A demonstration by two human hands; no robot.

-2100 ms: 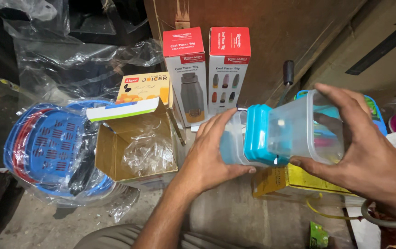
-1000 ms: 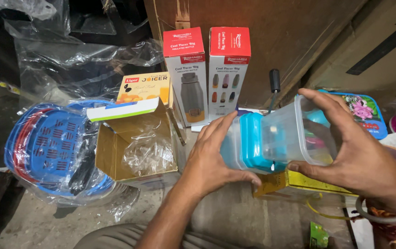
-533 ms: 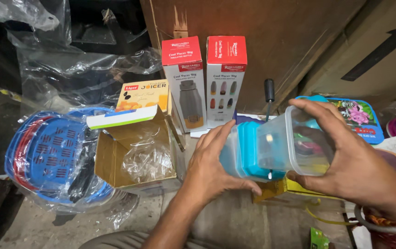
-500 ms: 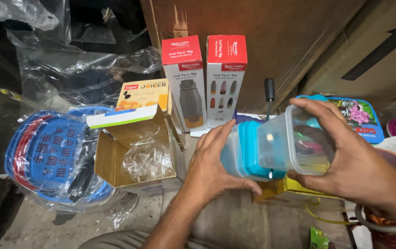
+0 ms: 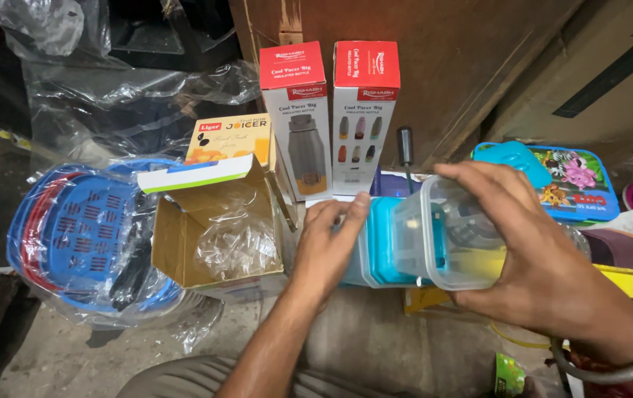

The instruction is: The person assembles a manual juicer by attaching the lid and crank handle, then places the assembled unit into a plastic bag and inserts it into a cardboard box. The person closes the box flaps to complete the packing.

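Since half a second ago the clear plastic container with its turquoise lid has sunk lower and nearer the body, now lying on its side just right of the open cardboard box, which serves as landmark. Behind that box, a big brown carton wall backs everything. Left of the box, blue perforated baskets sit wrapped in clear film. Behind and right of the box stand two tall red-topped bottle cartons, and a smaller orange juicer carton leans directly behind it. Far right of the box lies a blue cartoon-printed lunch box, crowding that side. The right hand wraps over the container's body, gripping it, probably to steady it; the left hand presses open fingers against the lid end. Crumpled clear wrapping fills the box's inside.
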